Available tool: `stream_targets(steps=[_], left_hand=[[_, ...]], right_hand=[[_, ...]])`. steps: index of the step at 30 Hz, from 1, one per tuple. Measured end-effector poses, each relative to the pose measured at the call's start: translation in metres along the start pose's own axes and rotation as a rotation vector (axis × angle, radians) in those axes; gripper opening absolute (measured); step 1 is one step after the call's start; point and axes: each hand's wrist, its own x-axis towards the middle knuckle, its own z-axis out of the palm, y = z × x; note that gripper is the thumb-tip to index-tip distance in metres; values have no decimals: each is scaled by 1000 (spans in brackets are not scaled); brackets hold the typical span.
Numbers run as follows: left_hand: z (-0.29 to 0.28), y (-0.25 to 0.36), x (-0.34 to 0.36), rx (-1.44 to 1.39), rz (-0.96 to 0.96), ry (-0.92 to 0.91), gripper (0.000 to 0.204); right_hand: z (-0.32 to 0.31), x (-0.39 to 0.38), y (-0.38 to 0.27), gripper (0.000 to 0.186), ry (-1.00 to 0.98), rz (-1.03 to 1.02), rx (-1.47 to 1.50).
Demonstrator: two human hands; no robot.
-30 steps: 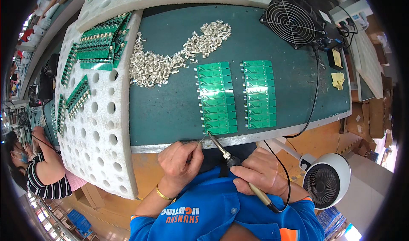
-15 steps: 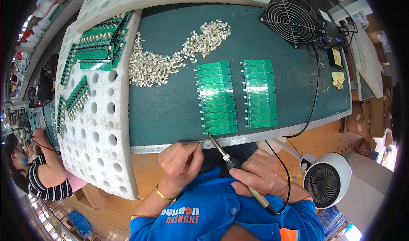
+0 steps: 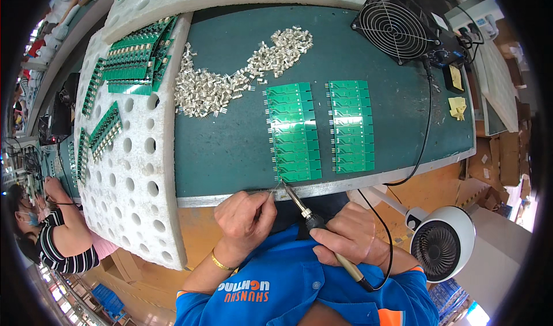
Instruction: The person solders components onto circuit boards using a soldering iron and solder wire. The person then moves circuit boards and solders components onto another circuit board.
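My right hand [image 3: 348, 234] is wrapped round the handle of a soldering iron [image 3: 297, 200]. The iron's tip meets the near left corner of a green circuit board panel [image 3: 294, 133], by the bench's front edge. Beside the tip, my left hand [image 3: 245, 218] pinches a thin solder wire [image 3: 276, 187] that reaches the same corner. Small pins stick out along the panel's left side. A second green panel [image 3: 352, 127] lies to its right, apart from it, also with pins on its left side.
Loose small white connectors [image 3: 210, 90] are heaped at the back left. White foam with holes [image 3: 135, 170] carries populated green boards [image 3: 129, 61]. A black fan [image 3: 396, 29] stands at the back right, a white fan [image 3: 440, 242] near my right arm. A person [image 3: 60, 234] sits at left.
My hands, the iron and the wire stay almost where they were. The person at the left has shifted an arm slightly.
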Motion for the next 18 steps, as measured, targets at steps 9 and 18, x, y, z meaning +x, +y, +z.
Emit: stream_targets(steps=[9, 18], left_hand=[[2, -2, 0, -10, 35, 2, 17], [2, 0, -1, -24, 8, 18, 17]], right_hand=[[0, 1, 0, 28, 0, -11, -23], [-2, -2, 0, 33, 24, -30, -87]])
